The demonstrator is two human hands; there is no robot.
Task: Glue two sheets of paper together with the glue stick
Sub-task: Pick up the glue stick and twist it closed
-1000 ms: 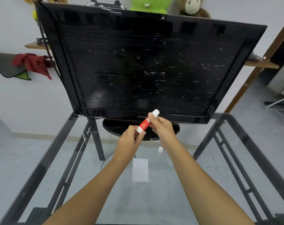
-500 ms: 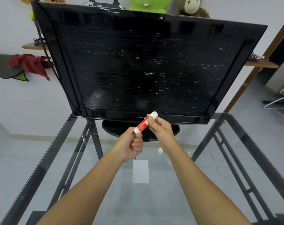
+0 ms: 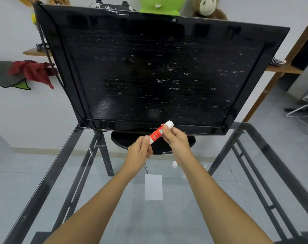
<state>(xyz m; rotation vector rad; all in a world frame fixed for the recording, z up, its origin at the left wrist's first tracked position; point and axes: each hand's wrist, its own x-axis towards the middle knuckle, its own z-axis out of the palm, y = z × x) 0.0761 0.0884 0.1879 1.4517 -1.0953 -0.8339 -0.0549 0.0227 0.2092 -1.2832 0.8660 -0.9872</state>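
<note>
A red and white glue stick (image 3: 157, 133) is held tilted in the air above the glass table, in front of the monitor's lower edge. My left hand (image 3: 138, 152) pinches its lower white end. My right hand (image 3: 177, 139) grips its upper part, just below the white top. A small white sheet of paper (image 3: 153, 187) lies flat on the glass between my forearms. A small white cap (image 3: 174, 164) lies on the glass beside my right wrist.
A large black monitor (image 3: 158, 73) on a round base (image 3: 188, 142) stands at the table's far side. The glass table (image 3: 167, 222) has a dark metal frame (image 3: 49, 178). Shelves with cloths and plush toys hang on the wall behind.
Both hands with the glue stick have shifted slightly. The stick's tilt has flattened a little. The paper and cap have stayed in place.
</note>
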